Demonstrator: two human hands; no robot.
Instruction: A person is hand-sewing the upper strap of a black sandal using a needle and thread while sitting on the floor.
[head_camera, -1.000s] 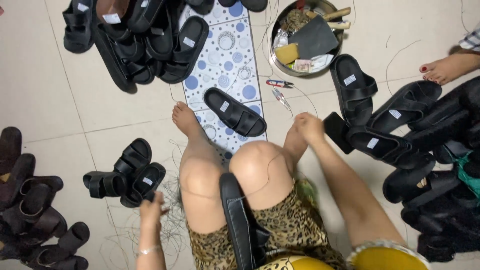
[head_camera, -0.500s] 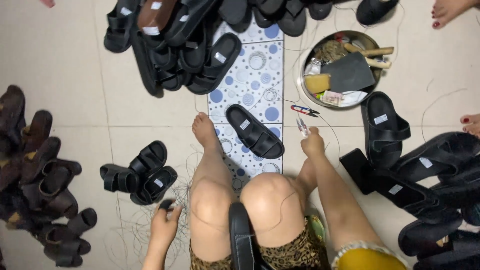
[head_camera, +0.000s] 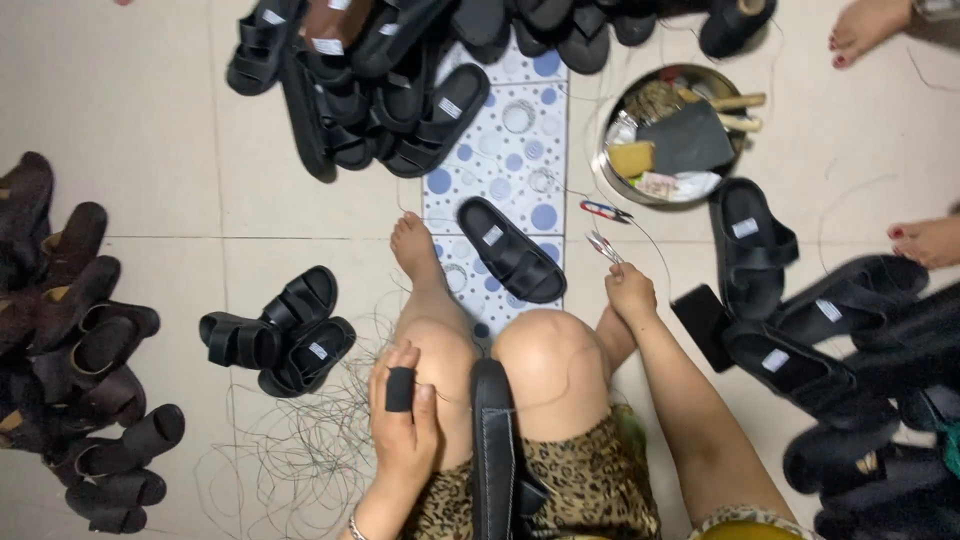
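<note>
Resting hands (head_camera: 405, 425) near white-labelled sandals (head_camera: 510, 250).

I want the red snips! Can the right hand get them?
Probably yes. The right hand rests on the floor close to the red snips, and only bare tile and a thin thread seem to lie between them.

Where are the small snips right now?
In the head view, the small snips lie on the floor right of centre, just above the right hand, below the round metal tray.
</note>
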